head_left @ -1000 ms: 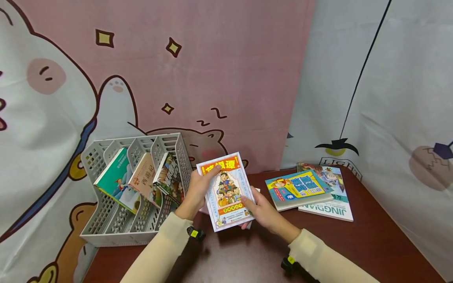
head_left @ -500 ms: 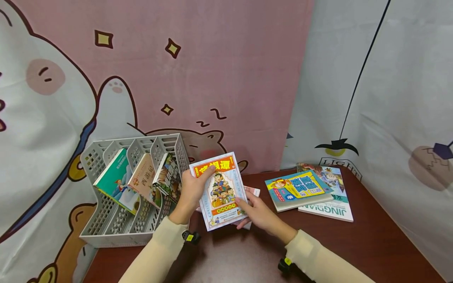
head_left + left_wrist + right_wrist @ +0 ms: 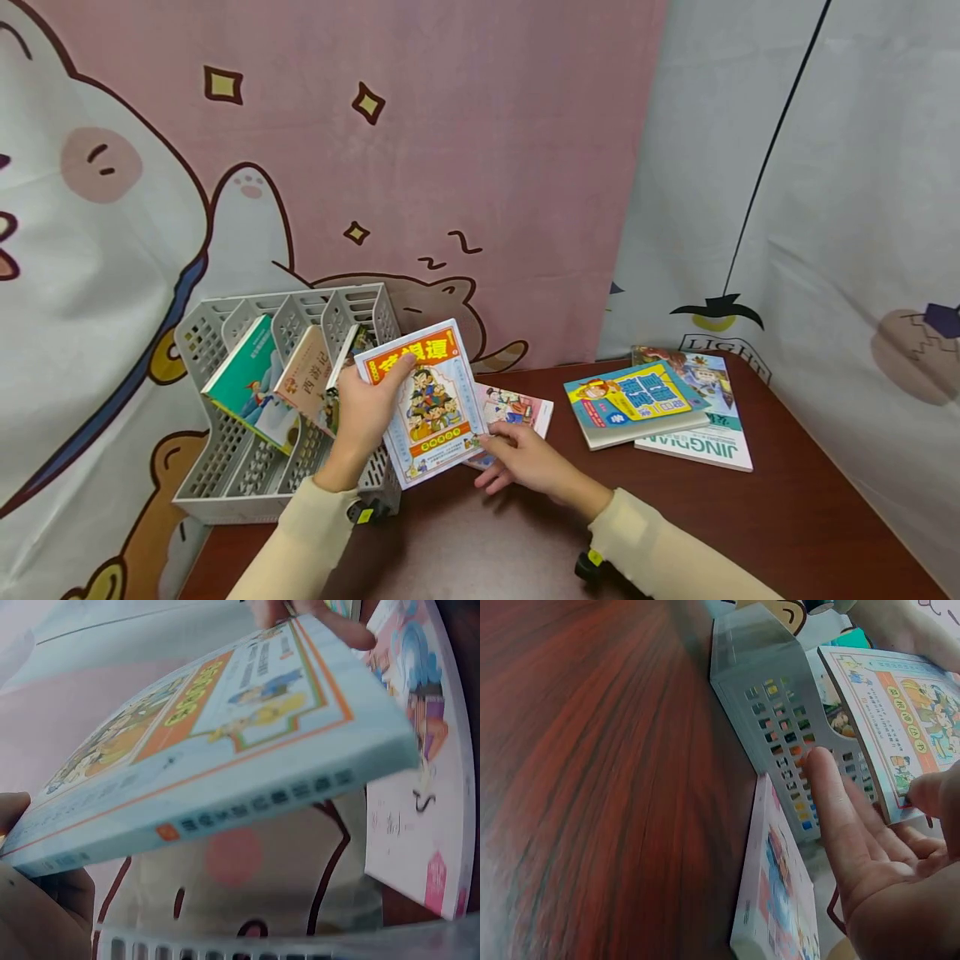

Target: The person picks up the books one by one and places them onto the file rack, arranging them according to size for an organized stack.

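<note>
Rn L hand (image 3: 366, 412) grips the white-bordered bk (image 3: 431, 408) betw. both hands; R hand (image 3: 531, 460) lies loose, thumb on its corner. Prob. the handover-to-L step, next move likely needing R off and L lined up w/ the rack (image 3: 232, 510) left of it. Count: 1 rack w/ 3 bks (image 3: 251, 375), 1 bk held, 1 pink bk (image 3: 517, 408) just past R hand, 2 overlapping bks (image 3: 633, 400) farther right.
</note>
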`<action>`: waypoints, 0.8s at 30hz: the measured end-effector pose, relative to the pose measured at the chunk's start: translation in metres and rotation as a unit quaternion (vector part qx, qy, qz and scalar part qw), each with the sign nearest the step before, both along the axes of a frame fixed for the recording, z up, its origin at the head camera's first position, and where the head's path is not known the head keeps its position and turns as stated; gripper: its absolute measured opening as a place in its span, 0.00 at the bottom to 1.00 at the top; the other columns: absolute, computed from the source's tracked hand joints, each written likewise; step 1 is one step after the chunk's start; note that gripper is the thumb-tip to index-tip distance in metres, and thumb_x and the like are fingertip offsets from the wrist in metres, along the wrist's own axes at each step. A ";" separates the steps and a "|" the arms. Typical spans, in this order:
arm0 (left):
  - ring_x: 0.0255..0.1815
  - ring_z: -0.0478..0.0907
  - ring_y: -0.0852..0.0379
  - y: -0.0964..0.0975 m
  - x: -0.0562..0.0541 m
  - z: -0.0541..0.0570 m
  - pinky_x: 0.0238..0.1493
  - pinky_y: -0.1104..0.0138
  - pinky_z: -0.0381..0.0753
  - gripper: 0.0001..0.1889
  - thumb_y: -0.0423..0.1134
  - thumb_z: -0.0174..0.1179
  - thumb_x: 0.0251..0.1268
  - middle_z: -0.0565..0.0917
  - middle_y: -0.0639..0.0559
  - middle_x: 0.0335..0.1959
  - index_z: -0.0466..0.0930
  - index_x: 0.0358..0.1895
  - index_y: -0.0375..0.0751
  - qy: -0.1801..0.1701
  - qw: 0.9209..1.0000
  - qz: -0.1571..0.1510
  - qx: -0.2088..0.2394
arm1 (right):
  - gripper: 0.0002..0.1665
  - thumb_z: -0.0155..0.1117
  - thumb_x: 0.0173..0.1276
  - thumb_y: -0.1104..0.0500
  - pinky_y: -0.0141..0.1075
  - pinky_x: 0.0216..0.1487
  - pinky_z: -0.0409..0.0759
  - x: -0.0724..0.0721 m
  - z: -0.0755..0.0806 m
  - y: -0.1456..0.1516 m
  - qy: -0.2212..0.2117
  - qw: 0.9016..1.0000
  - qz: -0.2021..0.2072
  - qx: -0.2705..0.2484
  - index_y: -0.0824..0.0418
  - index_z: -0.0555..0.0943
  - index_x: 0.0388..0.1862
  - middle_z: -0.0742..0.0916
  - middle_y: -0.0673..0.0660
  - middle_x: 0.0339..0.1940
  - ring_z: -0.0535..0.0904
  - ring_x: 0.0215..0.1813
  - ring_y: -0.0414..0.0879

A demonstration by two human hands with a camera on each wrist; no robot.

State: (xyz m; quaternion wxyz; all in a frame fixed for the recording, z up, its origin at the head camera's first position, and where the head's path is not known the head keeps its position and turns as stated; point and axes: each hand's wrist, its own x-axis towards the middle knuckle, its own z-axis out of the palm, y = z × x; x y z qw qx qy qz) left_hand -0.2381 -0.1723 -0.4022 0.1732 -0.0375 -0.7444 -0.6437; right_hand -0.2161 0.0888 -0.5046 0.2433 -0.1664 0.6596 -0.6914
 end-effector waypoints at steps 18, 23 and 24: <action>0.19 0.91 0.54 -0.083 0.032 0.008 0.21 0.61 0.89 0.19 0.51 0.77 0.72 0.92 0.58 0.25 0.90 0.45 0.34 0.037 0.989 0.138 -0.023 | 0.19 0.58 0.88 0.59 0.55 0.53 0.94 0.009 0.000 -0.065 0.005 1.000 0.004 -0.017 0.73 0.81 0.65 0.91 0.70 0.59 0.92 0.54 0.72; 0.21 0.92 0.56 -0.100 0.039 0.007 0.23 0.63 0.90 0.18 0.48 0.77 0.72 0.93 0.59 0.27 0.89 0.49 0.37 0.030 0.987 0.159 -0.009 | 0.21 0.60 0.87 0.59 0.55 0.52 0.94 0.011 -0.001 -0.085 0.010 1.000 0.005 -0.018 0.72 0.80 0.68 0.91 0.70 0.60 0.91 0.55 0.75; 0.22 0.92 0.57 -0.102 0.041 0.007 0.23 0.64 0.90 0.17 0.48 0.77 0.72 0.93 0.60 0.28 0.89 0.50 0.37 0.027 0.986 0.163 -0.009 | 0.22 0.61 0.87 0.59 0.55 0.52 0.94 0.011 -0.001 -0.089 0.013 1.000 0.004 -0.016 0.72 0.79 0.70 0.90 0.71 0.61 0.91 0.55 0.75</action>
